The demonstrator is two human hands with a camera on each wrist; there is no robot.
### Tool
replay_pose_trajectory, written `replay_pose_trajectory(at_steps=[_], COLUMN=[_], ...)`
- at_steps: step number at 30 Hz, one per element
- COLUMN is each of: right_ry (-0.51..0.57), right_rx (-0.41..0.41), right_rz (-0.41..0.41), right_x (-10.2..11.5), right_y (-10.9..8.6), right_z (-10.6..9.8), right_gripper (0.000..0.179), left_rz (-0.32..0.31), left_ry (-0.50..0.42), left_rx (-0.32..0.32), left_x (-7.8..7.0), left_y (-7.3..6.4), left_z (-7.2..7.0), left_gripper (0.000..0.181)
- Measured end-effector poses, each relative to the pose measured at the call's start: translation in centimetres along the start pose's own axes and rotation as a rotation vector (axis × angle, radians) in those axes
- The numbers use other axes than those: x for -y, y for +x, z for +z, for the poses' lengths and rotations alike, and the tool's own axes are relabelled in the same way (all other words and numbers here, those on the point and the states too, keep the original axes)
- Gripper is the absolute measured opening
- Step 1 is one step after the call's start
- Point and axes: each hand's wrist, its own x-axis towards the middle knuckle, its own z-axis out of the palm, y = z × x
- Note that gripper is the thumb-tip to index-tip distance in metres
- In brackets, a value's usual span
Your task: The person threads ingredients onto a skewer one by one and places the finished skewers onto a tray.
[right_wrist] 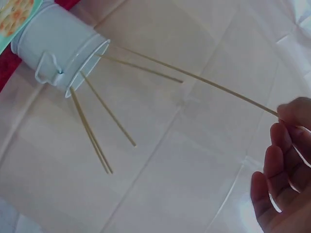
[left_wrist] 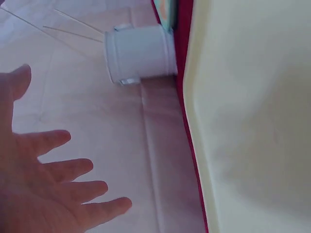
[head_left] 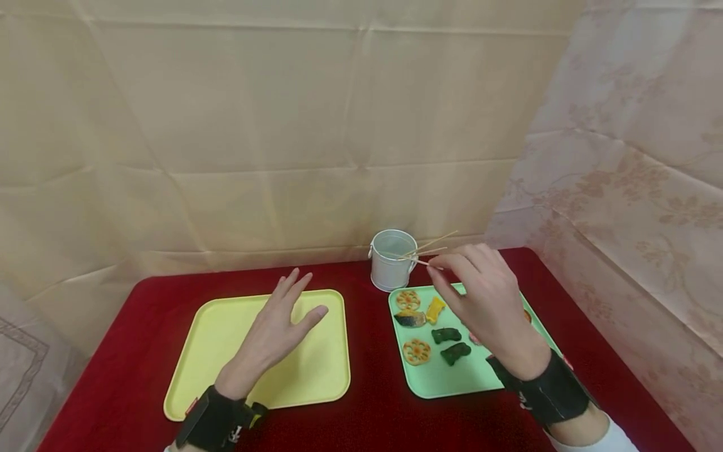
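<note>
Between thumb and forefinger my right hand [head_left: 480, 295] pinches the end of a thin bamboo skewer [right_wrist: 209, 83]. The skewer slants from the mouth of a small white metal bucket [head_left: 390, 271] with side handles. Several other skewers [right_wrist: 111, 116] lean out over the bucket's rim in the right wrist view. My left hand [head_left: 275, 329] holds nothing, its fingers spread above a yellow tray [head_left: 324, 370]. In the left wrist view, that hand's fingers [left_wrist: 68, 170] stand well apart from the bucket.
Right of the yellow tray lies a green tray [head_left: 426, 380] with food-shaped pieces: lotus-root slices [head_left: 417, 351], dark green pieces [head_left: 455, 353], a yellow piece [head_left: 435, 309] and a fish-like piece [head_left: 410, 319]. My right arm hides part of it. A red cloth [head_left: 373, 402] covers the table; a beige curtain [head_left: 254, 125] hangs behind.
</note>
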Motion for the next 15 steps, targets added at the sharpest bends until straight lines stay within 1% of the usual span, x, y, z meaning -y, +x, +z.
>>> replay_pose_trajectory(at_steps=[2, 5, 7, 9, 11, 13, 15], right_ry=[0.015, 0.031, 0.047, 0.06, 0.074, 0.091, 0.108], right_rx=[-0.031, -0.082, -0.113, -0.144, -0.172, -0.191, -0.195], right_rz=[-0.006, -0.033, -0.058, -0.085, -0.102, -0.107, -0.099], right_x=[0.5, 1.3, 1.8, 2.2, 2.5, 2.8, 3.0], right_y=[-0.3, -0.8, -1.1, -1.4, -1.9, -2.4, -2.9], right_z=[-0.2, -0.2, -0.1, 0.1, 0.5, 1.2, 2.1], right_gripper=[0.022, 0.039, 0.04, 0.038, 0.036, 0.034, 0.033], left_rz=[0.004, 0.009, 0.003, -0.029, -0.075, -0.116, -0.164], left_ry=[-0.069, -0.212, -0.325, -0.434, -0.56, -0.699, -0.857], left_rx=[-0.006, -0.023, -0.032, -0.041, -0.034, -0.024, -0.004], left_x=[-0.3, -0.8, -1.1, -1.5, -1.8, -2.1, -2.2], left_y=[0.0, 0.2, 0.3, 0.4, 0.4, 0.4, 0.2], left_z=[0.0, 0.1, 0.3, 0.7, 1.4, 2.2, 3.1], left_gripper=[0.075, 0.066, 0.06, 0.054, 0.047, 0.043, 0.041])
